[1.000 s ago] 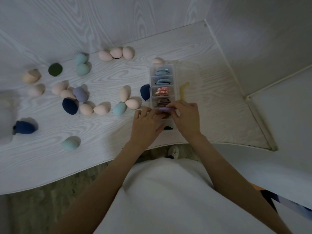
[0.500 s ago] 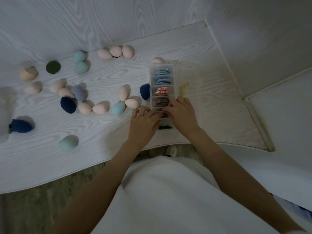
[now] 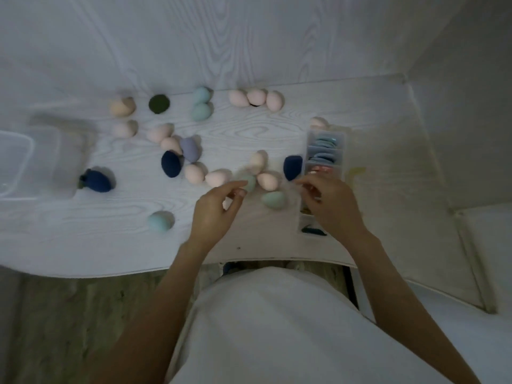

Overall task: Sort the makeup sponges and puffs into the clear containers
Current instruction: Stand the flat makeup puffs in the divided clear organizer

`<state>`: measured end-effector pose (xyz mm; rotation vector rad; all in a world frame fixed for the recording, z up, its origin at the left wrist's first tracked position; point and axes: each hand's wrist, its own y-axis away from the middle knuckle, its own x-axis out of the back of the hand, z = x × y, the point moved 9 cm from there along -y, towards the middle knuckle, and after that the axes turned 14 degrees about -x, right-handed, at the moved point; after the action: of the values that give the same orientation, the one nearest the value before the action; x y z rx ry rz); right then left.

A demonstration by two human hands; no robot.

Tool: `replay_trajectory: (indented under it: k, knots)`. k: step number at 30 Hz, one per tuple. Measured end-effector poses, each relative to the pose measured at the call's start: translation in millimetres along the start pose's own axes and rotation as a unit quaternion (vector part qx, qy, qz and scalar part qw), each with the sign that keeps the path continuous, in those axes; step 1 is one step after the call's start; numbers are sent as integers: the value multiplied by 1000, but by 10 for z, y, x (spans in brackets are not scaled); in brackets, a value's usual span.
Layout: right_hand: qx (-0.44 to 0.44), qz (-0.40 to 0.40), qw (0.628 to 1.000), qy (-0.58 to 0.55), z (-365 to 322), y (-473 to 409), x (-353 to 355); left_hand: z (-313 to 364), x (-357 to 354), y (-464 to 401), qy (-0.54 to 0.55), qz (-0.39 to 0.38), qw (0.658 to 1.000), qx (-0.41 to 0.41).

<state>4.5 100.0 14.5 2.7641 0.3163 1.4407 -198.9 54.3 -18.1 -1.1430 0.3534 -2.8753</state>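
A person's left hand [image 3: 214,210] is pinching a blurred mint sponge [image 3: 249,183] between thumb and fingertips, just above a white wood-grain table [image 3: 83,234]. The right hand [image 3: 329,202] is hovering beside it with fingers loosely curled; whether it is holding anything cannot be told. Between the two hands a second mint sponge [image 3: 273,199] is lying on the table, and just past the pinched sponge a pink sponge [image 3: 267,180] is resting against a peach one [image 3: 257,161]. Directly beyond the right hand a clear divided box [image 3: 324,156] is holding blue and pink puffs [image 3: 324,143] on edge in separate compartments, with a navy sponge [image 3: 292,167] touching its left side. Farther left of the grip, more pink, navy, lilac, teal and dark green sponges are lying scattered across the table, and an empty clear tub [image 3: 13,164] is sitting at the far left edge. White wood-grain panels [image 3: 221,37] are walling in the table at the back and right. Wood flooring [image 3: 69,314] is showing below the table's near edge.
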Motion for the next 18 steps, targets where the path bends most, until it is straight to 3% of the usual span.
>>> replay_trajectory:
  k: [4,9,12,18]
  knots:
    - [99,-78,989,81,-758,-257,-528,-399,757,109,-100,45,994,-5]
    - [192,-115,971,89,-1618,-625,-1269,-1312,1521,335,-159,93,977,105]
    - [197,-133,967,92,-1982,-921,-1658,-1830,1787,458,-213,92,959,163]
    - [146,-141,972,119,-2281,-1800,-2194,-2408,1936,464,-201,80,940,264]
